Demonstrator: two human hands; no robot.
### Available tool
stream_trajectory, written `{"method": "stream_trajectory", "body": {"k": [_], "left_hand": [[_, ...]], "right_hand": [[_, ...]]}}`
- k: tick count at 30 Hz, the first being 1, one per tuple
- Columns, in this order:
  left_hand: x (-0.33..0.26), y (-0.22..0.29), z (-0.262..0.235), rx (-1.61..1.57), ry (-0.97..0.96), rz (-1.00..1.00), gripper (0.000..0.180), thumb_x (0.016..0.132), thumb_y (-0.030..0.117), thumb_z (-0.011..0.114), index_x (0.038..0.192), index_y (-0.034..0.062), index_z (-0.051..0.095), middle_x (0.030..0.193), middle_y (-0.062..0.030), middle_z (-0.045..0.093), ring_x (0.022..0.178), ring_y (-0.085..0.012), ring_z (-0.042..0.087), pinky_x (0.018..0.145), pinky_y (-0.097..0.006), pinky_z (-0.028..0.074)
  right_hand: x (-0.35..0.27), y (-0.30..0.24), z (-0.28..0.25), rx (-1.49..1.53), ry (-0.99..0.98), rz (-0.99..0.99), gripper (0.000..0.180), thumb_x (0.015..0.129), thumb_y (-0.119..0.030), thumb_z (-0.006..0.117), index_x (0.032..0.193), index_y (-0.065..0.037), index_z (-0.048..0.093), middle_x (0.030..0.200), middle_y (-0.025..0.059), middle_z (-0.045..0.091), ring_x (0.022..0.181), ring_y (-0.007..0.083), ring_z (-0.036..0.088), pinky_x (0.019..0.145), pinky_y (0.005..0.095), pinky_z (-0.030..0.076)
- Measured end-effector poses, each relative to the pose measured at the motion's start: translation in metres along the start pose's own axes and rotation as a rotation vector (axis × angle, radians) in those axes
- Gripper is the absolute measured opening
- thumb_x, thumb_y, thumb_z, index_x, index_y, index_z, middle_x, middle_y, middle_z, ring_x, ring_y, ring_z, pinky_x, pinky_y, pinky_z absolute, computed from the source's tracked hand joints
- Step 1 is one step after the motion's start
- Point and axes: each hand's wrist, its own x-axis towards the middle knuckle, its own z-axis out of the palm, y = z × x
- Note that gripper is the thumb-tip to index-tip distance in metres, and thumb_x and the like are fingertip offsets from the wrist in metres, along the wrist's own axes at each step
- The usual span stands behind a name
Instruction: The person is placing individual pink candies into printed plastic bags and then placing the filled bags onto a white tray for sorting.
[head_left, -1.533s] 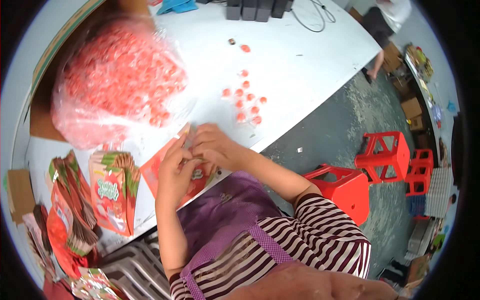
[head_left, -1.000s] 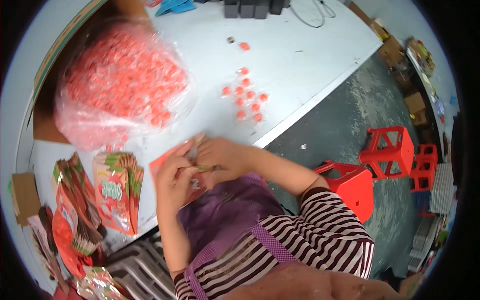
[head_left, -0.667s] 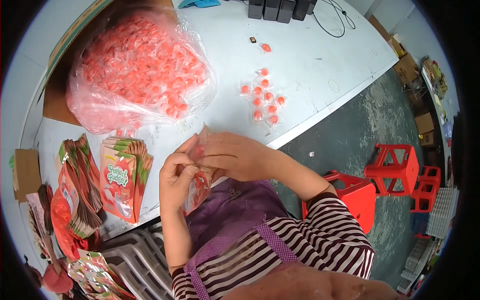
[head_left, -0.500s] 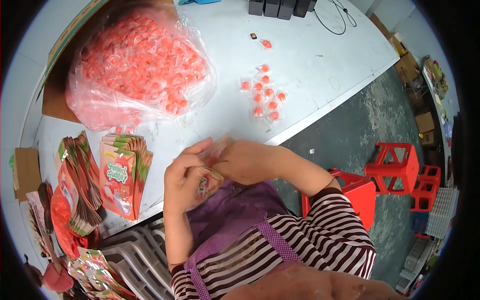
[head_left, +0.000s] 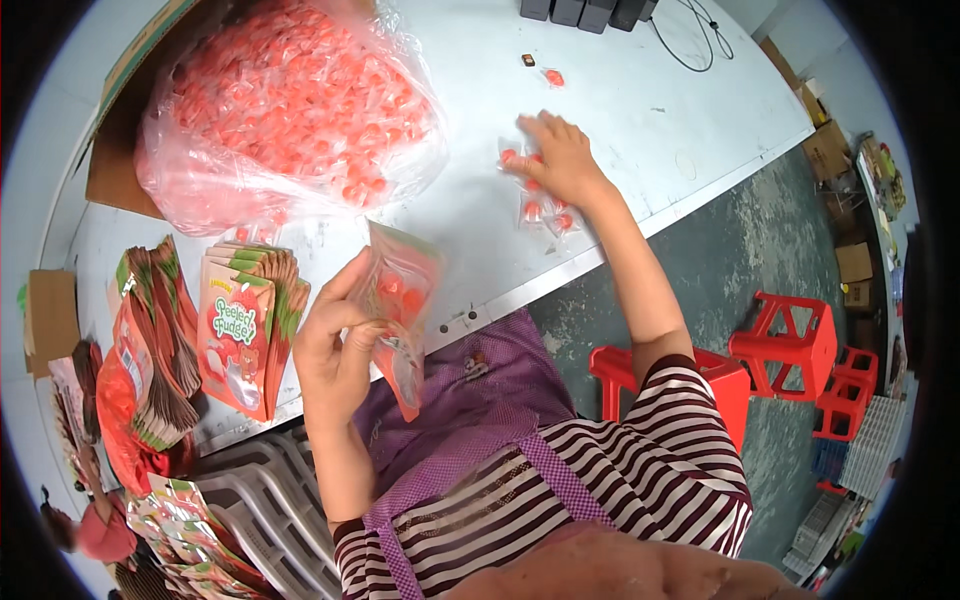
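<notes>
Upright above the table's near edge is a candy pouch (head_left: 405, 270), with my left hand (head_left: 335, 350) closed on its side. Its clear face shows a few red candies inside. Over at the right, my right hand (head_left: 565, 165) lies across a group of individually wrapped red candies (head_left: 562, 222), fingers stretched out and partly covering them. Whether any candy is under its fingers, I cannot tell. Beyond that hand sits a lone wrapped candy (head_left: 553, 78), near a small dark square piece (head_left: 528, 60).
A big clear bag of wrapped red candies (head_left: 300, 110) fills a cardboard box (head_left: 115, 180) at the far left. Flat printed pouches (head_left: 235, 350) are stacked nearer, beside more bundled pouches (head_left: 160, 350). Grey crates (head_left: 275, 500) and red stools (head_left: 785, 345) stand off the table.
My right hand has left the pouch and reached out to the loose candies. The left hand has kept the pouch, which now stands upright with its clear face showing.
</notes>
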Motion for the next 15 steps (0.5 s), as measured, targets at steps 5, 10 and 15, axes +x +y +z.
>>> {"method": "stream_trajectory", "body": {"k": [5, 10, 15], "left_hand": [[0.000, 0.006, 0.005, 0.204, -0.012, 0.078, 0.007, 0.075, 0.001, 0.063, 0.077, -0.0024, 0.057, 0.123, -0.0239, 0.053, 0.110, -0.0349, 0.055, 0.092, -0.036, 0.042], [0.012, 0.020, 0.007, 0.522, -0.060, 0.247, 0.009, 0.071, -0.001, 0.064, 0.075, -0.0015, 0.057, 0.125, -0.0229, 0.052, 0.111, -0.0354, 0.054, 0.093, -0.038, 0.041], [0.025, 0.009, 0.020, 0.691, -0.037, 0.417, 0.012, 0.067, -0.001, 0.066, 0.077, 0.0005, 0.059, 0.128, -0.0205, 0.051, 0.113, -0.0370, 0.051, 0.095, -0.040, 0.039]], "right_hand": [[-0.018, -0.018, -0.020, -0.102, -0.242, -0.165, 0.067, 0.075, -0.054, 0.062, 0.132, -0.024, 0.045, 0.141, 0.0164, 0.033, 0.131, 0.0367, 0.027, 0.107, 0.0486, 0.020], [-0.045, -0.019, -0.006, -0.131, -0.061, -0.330, 0.059, 0.074, -0.053, 0.063, 0.125, -0.025, 0.052, 0.134, 0.0106, 0.042, 0.126, 0.0344, 0.033, 0.103, 0.0535, 0.024], [-0.043, -0.021, 0.006, 0.041, 0.005, -0.431, 0.021, 0.077, -0.029, 0.067, 0.091, -0.014, 0.062, 0.096, 0.0059, 0.057, 0.086, 0.0247, 0.055, 0.071, 0.0406, 0.046]]}}
